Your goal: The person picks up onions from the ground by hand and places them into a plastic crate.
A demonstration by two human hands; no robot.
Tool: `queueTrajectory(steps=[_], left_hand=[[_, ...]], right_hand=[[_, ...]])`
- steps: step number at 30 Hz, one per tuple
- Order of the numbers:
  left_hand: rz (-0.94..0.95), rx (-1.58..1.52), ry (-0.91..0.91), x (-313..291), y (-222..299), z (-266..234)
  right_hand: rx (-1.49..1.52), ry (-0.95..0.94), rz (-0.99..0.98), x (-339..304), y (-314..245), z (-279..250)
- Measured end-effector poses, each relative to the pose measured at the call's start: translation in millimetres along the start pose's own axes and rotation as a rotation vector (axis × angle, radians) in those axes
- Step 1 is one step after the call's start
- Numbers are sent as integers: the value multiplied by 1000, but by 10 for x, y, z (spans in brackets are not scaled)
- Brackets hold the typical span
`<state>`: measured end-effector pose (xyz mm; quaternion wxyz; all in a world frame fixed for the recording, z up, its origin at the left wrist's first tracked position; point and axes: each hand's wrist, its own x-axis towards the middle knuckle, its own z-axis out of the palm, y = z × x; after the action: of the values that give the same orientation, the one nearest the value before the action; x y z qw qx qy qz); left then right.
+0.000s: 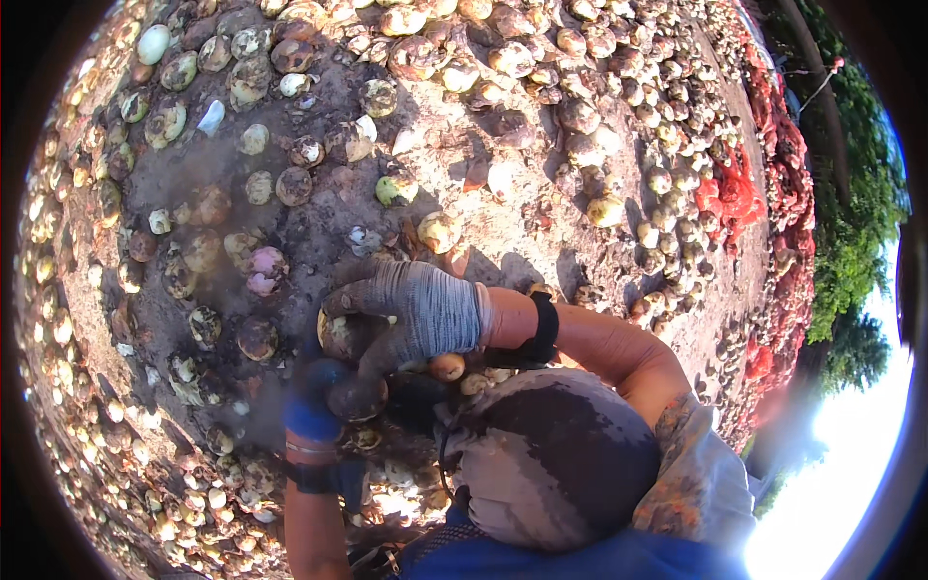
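Note:
My right hand [416, 309], in a grey knitted glove, reaches in from the right with its fingers curled around an onion [340, 334]. The palm covers much of that onion. Just below, my left hand [314, 398] wears a blue glove and is smeared by motion. A dark, dirty onion [358, 396] sits right against its fingers; whether they grip it is unclear. A smaller brownish onion [447, 366] lies under my right wrist. Beyond my right hand rests a yellowish onion [439, 231], and a pinkish peeled one [266, 270] lies to the left.
Many onions, dirty or pale, cover the soil [290, 227], packed densest at the upper right. Red net material [735, 198] runs along the right side, with green trees [841, 280] behind. A rounded grey cloth shape with a dark patch [551, 454] fills the lower middle.

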<state>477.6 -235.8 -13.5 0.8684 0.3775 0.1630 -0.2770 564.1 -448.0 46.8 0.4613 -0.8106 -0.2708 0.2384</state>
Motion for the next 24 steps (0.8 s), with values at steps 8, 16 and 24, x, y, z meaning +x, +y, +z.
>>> queueTrajectory(steps=[8, 16, 24], left_hand=[[-160, -353, -93, -207, -89, -166], [-62, -107, 66, -709, 641, -44], [102, 278, 88, -2113, 1808, -648]], right_hand=[[-932, 550, 835, -175, 1432, -1266], [351, 755, 710, 56, 1688, -982], [962, 306, 426, 573, 614, -467]])
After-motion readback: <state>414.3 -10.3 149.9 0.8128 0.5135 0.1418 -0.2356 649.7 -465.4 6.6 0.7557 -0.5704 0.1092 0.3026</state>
